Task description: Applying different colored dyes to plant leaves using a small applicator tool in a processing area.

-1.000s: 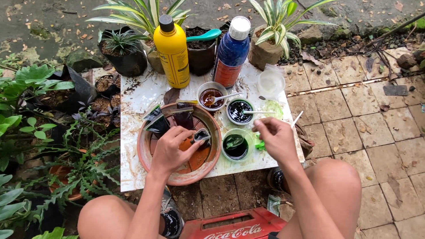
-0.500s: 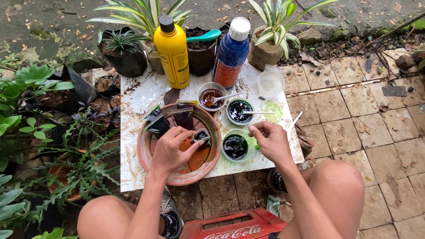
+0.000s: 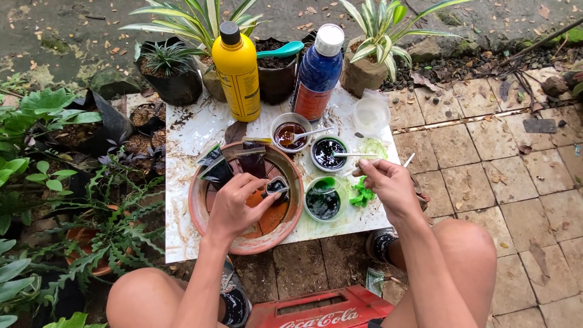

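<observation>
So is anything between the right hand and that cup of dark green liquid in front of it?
Nothing visible blocks it. The right hand hovers just right of the green cup, with only a scrap of green leaf lying on the white board beneath it. The left hand stays over the clay saucer, pinching a small black packet.

Soft, even daylight, probably overcast, so shadows are faint and there's barely any glare apart from a mild sheen on the white board (image 3: 200, 130). Focus is sharp throughout; the wide lens bends the edges slightly.
</observation>
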